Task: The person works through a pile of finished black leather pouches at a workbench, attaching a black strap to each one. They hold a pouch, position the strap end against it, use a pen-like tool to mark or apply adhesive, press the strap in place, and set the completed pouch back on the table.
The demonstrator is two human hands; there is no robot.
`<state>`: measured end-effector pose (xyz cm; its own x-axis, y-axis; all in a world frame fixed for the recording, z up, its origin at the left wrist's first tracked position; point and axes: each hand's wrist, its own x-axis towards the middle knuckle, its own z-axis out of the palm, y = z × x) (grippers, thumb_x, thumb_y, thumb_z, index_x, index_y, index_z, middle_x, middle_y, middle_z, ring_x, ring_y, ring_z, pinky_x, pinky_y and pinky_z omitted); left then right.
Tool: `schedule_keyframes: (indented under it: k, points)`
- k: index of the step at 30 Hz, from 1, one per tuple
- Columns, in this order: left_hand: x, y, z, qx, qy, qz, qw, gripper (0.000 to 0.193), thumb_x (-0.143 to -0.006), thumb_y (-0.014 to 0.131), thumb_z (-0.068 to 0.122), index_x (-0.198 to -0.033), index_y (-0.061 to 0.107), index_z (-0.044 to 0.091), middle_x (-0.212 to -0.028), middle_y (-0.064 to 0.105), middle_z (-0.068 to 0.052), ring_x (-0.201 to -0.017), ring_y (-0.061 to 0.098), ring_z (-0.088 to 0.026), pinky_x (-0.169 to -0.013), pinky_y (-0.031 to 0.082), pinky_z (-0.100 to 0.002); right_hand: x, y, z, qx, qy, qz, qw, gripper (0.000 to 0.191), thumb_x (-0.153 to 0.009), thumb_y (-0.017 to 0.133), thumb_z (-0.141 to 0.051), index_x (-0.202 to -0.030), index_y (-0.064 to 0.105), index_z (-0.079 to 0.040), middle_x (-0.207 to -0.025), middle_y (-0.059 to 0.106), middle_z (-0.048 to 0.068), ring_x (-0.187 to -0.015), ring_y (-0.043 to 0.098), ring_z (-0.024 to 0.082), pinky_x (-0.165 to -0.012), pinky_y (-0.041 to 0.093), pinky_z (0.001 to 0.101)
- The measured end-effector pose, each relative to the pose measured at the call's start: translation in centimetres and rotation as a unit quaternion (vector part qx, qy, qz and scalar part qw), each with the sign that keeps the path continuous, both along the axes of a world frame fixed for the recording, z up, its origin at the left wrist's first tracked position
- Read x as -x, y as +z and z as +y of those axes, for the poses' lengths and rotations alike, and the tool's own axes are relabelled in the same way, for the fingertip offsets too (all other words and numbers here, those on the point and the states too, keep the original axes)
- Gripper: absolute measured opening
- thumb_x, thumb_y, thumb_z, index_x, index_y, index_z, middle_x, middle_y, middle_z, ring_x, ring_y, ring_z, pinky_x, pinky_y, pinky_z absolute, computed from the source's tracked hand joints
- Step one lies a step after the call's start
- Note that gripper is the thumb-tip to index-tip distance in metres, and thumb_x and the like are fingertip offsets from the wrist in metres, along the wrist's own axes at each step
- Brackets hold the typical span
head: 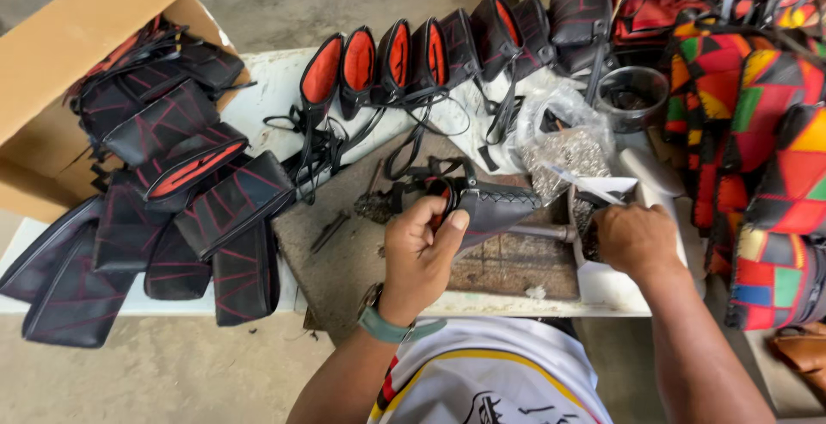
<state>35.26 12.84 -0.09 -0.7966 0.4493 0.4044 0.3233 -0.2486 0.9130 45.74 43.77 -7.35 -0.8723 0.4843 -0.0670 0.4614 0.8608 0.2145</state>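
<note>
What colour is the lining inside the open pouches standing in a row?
Orange-red lining, inside black pouches; head view.

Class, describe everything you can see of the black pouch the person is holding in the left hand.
The black pouch looks like leather or a leather-like material, with fine stitched lines crossing its face. It lies roughly on its side above a worn, dark work board, tapering toward the right. The left hand grips its left, open end, thumb over the rim, where a trace of red lining shows. Thin black straps trail from that end. A metal bar shows just beneath it.
</note>
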Motion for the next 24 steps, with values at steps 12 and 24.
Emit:
schedule_keyframes:
  k: [12, 24]
  points:
    - [0.1, 0.4, -0.2, -0.022, -0.028, 0.005, 0.999, 0.021, -0.105, 0.063, 0.018, -0.107, 0.067, -0.002, -0.073, 0.049, 0.008, -0.063, 0.036, 0.002, -0.052, 0.027, -0.022, 0.2, 0.6, 0.1, 0.02, -0.014, -0.049, 0.998, 0.031, -0.094, 0.047, -0.016, -0.097, 0.077, -0.021, -0.1, 0.078, 0.009, -0.096, 0.075, 0.027, -0.093, 0.05, 0.0415]
    - [0.5, 0.3, 0.6, 0.006, 0.031, 0.041, 0.999, 0.006, -0.097, 0.066, 0.003, -0.093, 0.065, -0.002, -0.067, 0.053, 0.006, -0.058, 0.04, 0.002, -0.049, 0.031, -0.022, -0.6, 2.1, 0.1, 0.038, -0.019, -0.025, 0.999, 0.027, -0.099, 0.054, -0.039, -0.109, 0.073, -0.024, -0.097, 0.078, 0.01, -0.096, 0.074, 0.029, -0.092, 0.053, 0.0443]
